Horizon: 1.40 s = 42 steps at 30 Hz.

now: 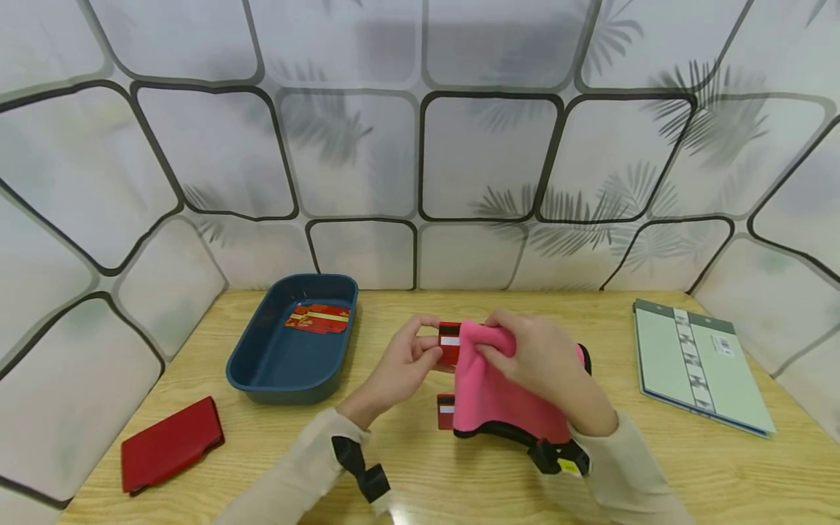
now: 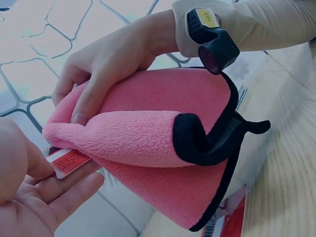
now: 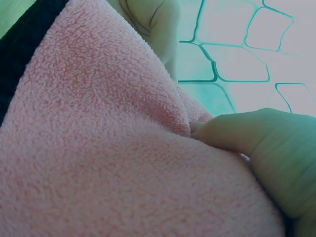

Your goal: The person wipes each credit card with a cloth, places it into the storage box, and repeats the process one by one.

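The pink fleece cloth (image 1: pixel 485 397) should handle as a light, soft, limp thing, fuzzy enough not to slip and in no danger of breaking; a pinched fold at its edge seems the surest hold. The red card (image 1: pixel 450 348) looks thin, fairly stiff and smooth, likely to slide unless held by its edges. The cloth is bright pink and plush, bordered with black binding and folded over itself; the card shows a dark band and a white panel. Both are over the middle of the wood-grain table (image 1: pixel 407 488), the card at the cloth's far left edge and partly covered by it. The right hand (image 1: pixel 541 357) pinches a fold of the cloth between thumb and fingers, and the left hand (image 1: pixel 412 350) pinches the card. A second red card (image 1: pixel 445 412) lies nearer, partly under the cloth. Farther out, a blue tray (image 1: pixel 238 364) with red-and-gold cards (image 1: pixel 318 319) stands far left, a dark red wallet-like case (image 1: pixel 173 445) lies near left, and a pale green folder (image 1: pixel 666 350) lies at right
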Motion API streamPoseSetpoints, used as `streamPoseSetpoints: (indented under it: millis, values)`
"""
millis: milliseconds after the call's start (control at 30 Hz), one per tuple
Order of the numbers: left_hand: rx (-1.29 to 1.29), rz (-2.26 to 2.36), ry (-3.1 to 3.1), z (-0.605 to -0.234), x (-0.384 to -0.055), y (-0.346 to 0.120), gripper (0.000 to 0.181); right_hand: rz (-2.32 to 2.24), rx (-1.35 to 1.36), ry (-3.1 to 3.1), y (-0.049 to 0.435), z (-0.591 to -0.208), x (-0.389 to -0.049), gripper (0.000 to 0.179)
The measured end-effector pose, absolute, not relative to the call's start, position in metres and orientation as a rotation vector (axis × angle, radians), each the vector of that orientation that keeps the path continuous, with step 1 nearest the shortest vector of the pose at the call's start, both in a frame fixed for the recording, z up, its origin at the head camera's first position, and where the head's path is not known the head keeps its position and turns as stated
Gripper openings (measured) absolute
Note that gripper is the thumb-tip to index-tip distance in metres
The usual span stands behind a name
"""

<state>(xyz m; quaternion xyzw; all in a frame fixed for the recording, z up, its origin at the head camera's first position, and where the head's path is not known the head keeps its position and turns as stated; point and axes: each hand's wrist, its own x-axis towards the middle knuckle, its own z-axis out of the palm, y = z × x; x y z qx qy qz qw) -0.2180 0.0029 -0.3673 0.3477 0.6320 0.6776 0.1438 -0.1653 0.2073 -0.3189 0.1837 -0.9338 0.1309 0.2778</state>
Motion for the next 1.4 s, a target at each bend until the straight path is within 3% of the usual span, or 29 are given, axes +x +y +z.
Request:
streamPoseSetpoints:
  millis: [933,1267,1400]
  values:
    - [0.923,1.984,1.872,-0.358,-0.224,-0.015,0.032,0.271,0.257,-2.6,0.229,-0.305,-0.16,0.017]
    - [0.895,2.04,1.847,-0.356,-0.227,-0.019,0.043,0.242,0.224,-2.6,0.235,-0.304,-0.162,0.02]
    - [0.932,2.058,1.842,-0.356,-0.229,-0.021,0.034,0.248,0.223,-2.604,0.234,-0.304,-0.162,0.02]
